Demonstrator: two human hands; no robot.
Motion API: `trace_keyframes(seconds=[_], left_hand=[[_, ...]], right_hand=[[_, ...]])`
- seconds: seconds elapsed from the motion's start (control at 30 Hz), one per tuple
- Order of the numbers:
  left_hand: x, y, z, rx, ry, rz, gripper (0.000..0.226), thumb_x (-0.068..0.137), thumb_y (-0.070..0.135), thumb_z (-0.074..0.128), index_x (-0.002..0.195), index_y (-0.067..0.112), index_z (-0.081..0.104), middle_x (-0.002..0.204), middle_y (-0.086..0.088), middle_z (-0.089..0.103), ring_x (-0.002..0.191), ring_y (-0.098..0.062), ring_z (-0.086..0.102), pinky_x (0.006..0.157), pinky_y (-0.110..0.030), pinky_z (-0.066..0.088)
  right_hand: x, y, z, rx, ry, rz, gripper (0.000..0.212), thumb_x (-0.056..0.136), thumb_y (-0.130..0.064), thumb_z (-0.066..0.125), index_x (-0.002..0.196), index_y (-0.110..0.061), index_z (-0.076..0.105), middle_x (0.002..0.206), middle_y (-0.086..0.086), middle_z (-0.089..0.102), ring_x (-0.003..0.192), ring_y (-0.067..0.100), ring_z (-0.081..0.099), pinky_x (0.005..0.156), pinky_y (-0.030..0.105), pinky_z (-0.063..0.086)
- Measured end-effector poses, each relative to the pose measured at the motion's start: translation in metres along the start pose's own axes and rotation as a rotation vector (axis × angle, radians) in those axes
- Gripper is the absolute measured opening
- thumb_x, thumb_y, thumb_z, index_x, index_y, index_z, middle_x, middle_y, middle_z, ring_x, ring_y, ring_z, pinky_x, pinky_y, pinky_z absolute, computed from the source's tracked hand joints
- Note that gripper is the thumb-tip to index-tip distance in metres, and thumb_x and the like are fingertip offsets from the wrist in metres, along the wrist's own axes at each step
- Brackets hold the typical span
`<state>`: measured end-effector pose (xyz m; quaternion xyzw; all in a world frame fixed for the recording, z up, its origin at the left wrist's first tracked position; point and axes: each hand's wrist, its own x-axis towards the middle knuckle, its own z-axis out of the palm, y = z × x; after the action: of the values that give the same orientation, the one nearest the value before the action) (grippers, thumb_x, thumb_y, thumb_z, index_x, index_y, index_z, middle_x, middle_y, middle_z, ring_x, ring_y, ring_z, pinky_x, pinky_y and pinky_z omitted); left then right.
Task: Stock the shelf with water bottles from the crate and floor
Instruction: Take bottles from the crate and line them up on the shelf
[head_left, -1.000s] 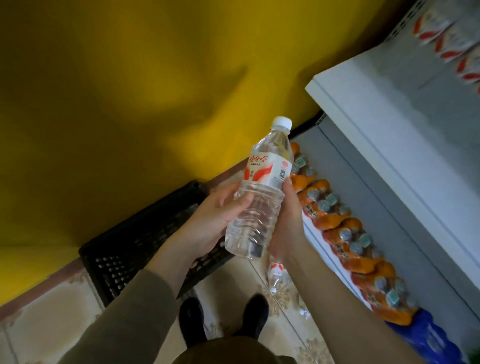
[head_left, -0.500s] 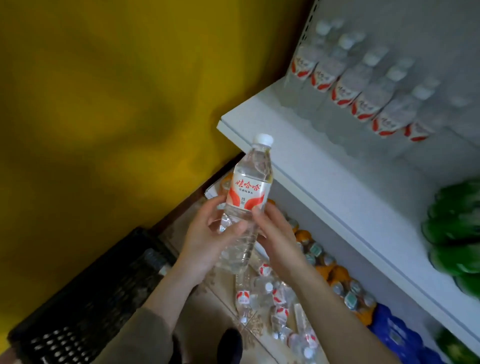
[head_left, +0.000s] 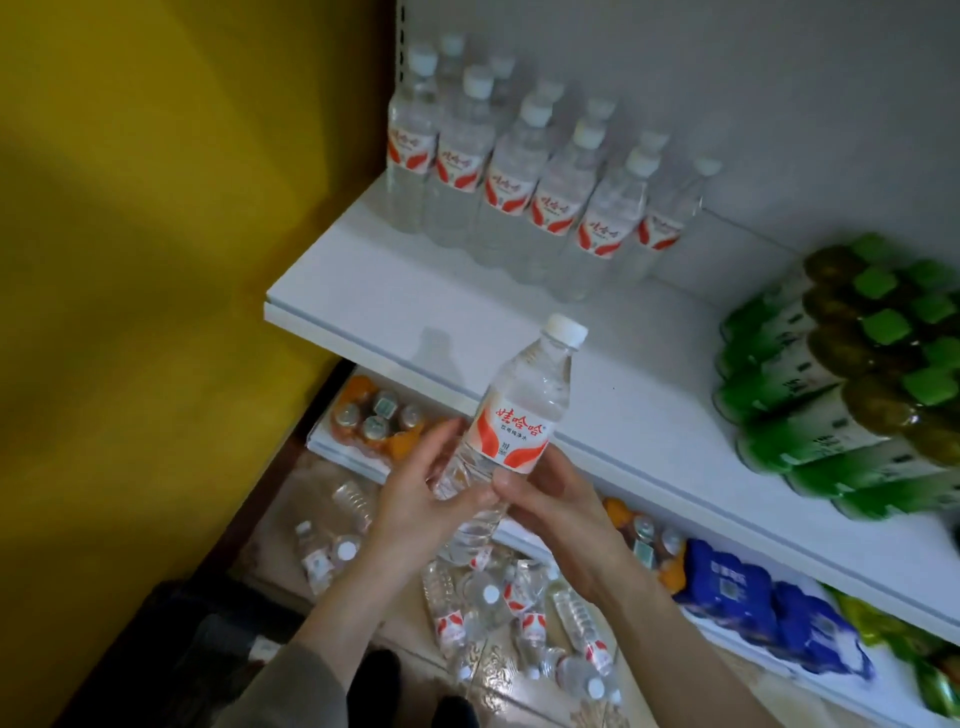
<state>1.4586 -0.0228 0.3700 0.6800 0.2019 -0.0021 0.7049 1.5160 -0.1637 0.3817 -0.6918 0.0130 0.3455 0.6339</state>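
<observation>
The water bottle (head_left: 519, 436) is held in both hands in front of the white shelf (head_left: 363, 291), tilted slightly with its white cap up and to the right and its red and white label facing us. We note the left hand (head_left: 421, 499) cupping the lower body from the left, fingers spread and curled against the clear plastic. The right hand (head_left: 556, 499) grips it from the right just under the label, thumb pressed across the front. Below the hands, loose bottles (head_left: 519, 613) lie scattered on the patterned floor. At near left a dark crate (head_left: 171, 644) sits against the yellow wall (head_left: 156, 208). On the lower shelf we record orange drink packs (head_left: 374, 421) and blue packs (head_left: 753, 597). Farther back, on the white shelf, a row of stocked bottles (head_left: 524, 182) stands upright at the left, well apart from the held one. Green bottles (head_left: 841, 374) lie stacked at the right.
</observation>
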Motion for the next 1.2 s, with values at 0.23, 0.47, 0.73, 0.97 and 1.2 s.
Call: trace_keyframes(seconds=[0.23,0.47,0.73,0.97,1.2], left_hand=[[0.015,0.011,-0.003,0.117,-0.095,0.122,0.057,0.073,0.012,0.076,0.108,0.049,0.052,0.113,0.012,0.064,0.104,0.002,0.060,0.086,-0.015,0.048],[0.030,0.010,0.007,0.119,-0.140,0.148,0.055,0.074,0.020,0.076,0.112,0.050,0.050,0.118,0.014,0.061,0.109,0.003,0.056,0.088,-0.016,0.045],[0.042,0.004,0.030,0.089,-0.194,0.081,0.058,0.077,0.023,0.072,0.115,0.055,0.042,0.122,0.023,0.056,0.114,0.006,0.053,0.094,-0.021,0.047],[0.066,0.013,0.061,0.080,-0.160,0.073,0.051,0.075,0.023,0.073,0.119,0.029,0.046,0.116,0.012,0.059,0.110,-0.006,0.057,0.081,-0.011,0.045],[0.112,0.032,0.104,0.137,-0.146,0.131,0.048,0.085,0.034,0.061,0.129,0.034,0.042,0.127,0.009,0.056,0.112,-0.007,0.052,0.096,-0.028,0.045]], right_hand=[[-0.006,-0.013,0.002,0.018,0.073,-0.052,0.053,0.064,-0.022,0.082,0.112,-0.024,0.059,0.104,-0.006,0.071,0.094,0.006,0.067,0.068,0.015,0.052],[-0.001,-0.015,-0.002,0.054,0.167,-0.120,0.035,0.076,-0.004,0.070,0.104,-0.022,0.059,0.085,-0.015,0.073,0.080,-0.003,0.068,0.063,0.012,0.051],[0.005,-0.015,-0.023,0.033,0.201,-0.124,0.040,0.071,-0.017,0.073,0.108,-0.023,0.059,0.092,-0.012,0.073,0.085,0.002,0.068,0.066,0.017,0.055],[0.022,-0.030,-0.055,-0.030,0.242,-0.193,0.039,0.075,-0.006,0.073,0.105,-0.026,0.058,0.095,-0.012,0.071,0.087,0.001,0.068,0.064,0.014,0.053],[0.066,-0.049,-0.094,-0.011,0.313,-0.270,0.040,0.077,-0.005,0.072,0.113,-0.016,0.058,0.103,-0.004,0.070,0.089,-0.001,0.066,0.068,0.011,0.051]])
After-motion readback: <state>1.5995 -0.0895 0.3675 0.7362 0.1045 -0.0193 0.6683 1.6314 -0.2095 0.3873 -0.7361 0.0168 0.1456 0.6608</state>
